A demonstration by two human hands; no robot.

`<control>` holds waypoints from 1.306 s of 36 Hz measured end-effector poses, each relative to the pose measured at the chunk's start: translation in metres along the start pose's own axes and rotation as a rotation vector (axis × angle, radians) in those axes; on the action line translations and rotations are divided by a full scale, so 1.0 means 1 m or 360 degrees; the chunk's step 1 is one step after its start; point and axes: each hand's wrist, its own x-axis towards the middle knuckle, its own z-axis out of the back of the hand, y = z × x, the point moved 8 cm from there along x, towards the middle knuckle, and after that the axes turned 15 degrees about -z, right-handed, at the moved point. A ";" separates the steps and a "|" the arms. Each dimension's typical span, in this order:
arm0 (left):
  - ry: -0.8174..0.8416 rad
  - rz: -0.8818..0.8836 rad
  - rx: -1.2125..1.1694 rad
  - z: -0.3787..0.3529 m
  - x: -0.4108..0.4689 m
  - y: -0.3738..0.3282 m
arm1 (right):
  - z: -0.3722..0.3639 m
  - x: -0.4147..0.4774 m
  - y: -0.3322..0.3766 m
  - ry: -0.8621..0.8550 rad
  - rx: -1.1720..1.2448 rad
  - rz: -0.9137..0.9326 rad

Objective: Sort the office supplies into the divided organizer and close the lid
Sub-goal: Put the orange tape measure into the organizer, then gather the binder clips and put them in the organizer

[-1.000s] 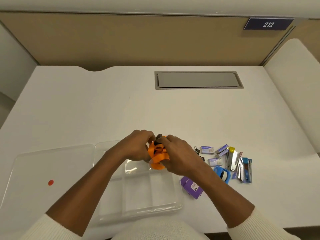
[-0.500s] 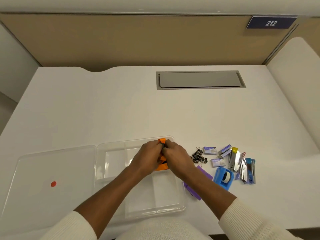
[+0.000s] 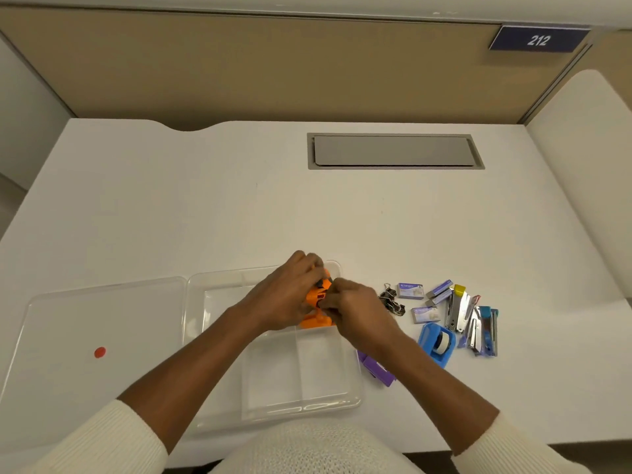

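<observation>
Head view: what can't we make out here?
- Orange strap bundle: both hands, left and right, cover most of it; exact item unclear.
- Purple box: right forearm hides most of it.
- Small staple boxes: print too small.
- Clear divided organizer: compartment under the hands hidden.

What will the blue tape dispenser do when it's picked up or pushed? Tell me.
The blue tape dispenser looks like moulded plastic, so probably stiff and light. It lies flat on the desk, so a push should slide it rather than roll or tip it. The tape roll sits in its open well and might shift if tilted.
</observation>
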 end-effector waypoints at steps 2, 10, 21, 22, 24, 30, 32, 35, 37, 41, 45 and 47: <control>0.0092 -0.0077 0.0093 -0.012 -0.002 -0.003 | -0.019 -0.001 -0.002 0.0055 -0.0178 0.0026; 0.0245 -0.0001 0.0203 -0.032 -0.008 -0.005 | -0.032 0.006 0.009 0.0139 -0.0377 0.0093; 0.0329 0.0152 0.0458 0.012 0.015 -0.021 | 0.063 -0.016 -0.061 -0.0427 0.0483 -0.0180; 0.0284 0.0131 0.0486 0.016 0.020 -0.026 | 0.068 -0.018 -0.076 -0.0450 0.0443 -0.0230; 0.0181 0.0120 0.0449 0.023 0.033 -0.039 | 0.071 -0.018 -0.103 -0.0366 0.0307 -0.0327; 0.0120 0.0030 0.0384 0.007 0.077 -0.069 | 0.046 -0.015 -0.140 0.0041 -0.0184 -0.0347; 0.0224 0.0025 0.0419 -0.009 0.089 -0.070 | 0.038 -0.014 -0.145 0.0128 -0.0249 -0.0350; 0.0391 0.0097 0.0449 -0.035 0.099 -0.068 | 0.028 -0.010 -0.149 0.0203 -0.0296 -0.0324; 0.0481 0.0138 0.0466 -0.047 0.102 -0.068 | 0.021 -0.008 -0.150 0.0251 -0.0298 -0.0304; 0.0538 0.0209 0.0424 -0.064 0.110 -0.068 | 0.015 -0.007 -0.154 0.0291 -0.0267 -0.0333; 0.0542 0.0291 0.0315 -0.077 0.114 -0.067 | 0.011 -0.004 -0.154 0.0219 -0.0324 -0.0308; 0.0520 0.0316 0.0311 -0.081 0.115 -0.067 | 0.010 -0.002 -0.154 0.0189 -0.0342 -0.0304</control>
